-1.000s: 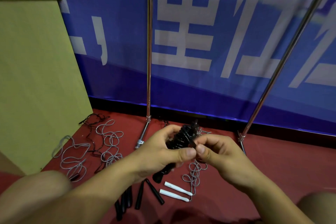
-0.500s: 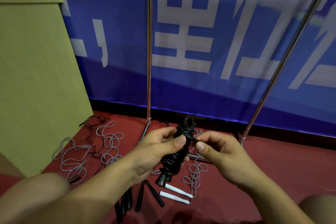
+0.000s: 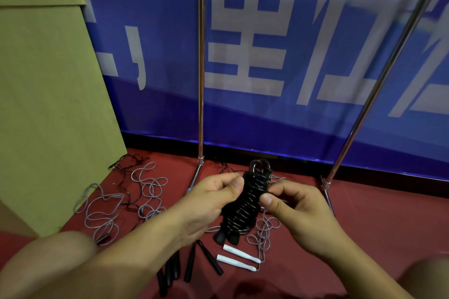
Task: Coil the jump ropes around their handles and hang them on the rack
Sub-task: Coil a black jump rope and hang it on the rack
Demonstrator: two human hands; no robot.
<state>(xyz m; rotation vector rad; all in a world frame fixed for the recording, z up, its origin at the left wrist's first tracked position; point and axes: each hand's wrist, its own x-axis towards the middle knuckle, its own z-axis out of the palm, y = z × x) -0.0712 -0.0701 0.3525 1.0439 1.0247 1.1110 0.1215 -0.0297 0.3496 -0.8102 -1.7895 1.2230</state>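
both hands grip the black rope-wound handle bundle (image 3: 245, 204) — our left hand (image 3: 209, 204) clasps it, our right hand (image 3: 291, 211) pinches its upper end — long axis upright, loop topmost.

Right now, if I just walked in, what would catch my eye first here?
Probably the black jump rope coiled tightly round its handles, held up at centre by the left hand and right hand. Behind it, two shiny rack poles rise against a blue banner. On the red floor, loose grey ropes sprawl at left, and white handles lie below the hands.
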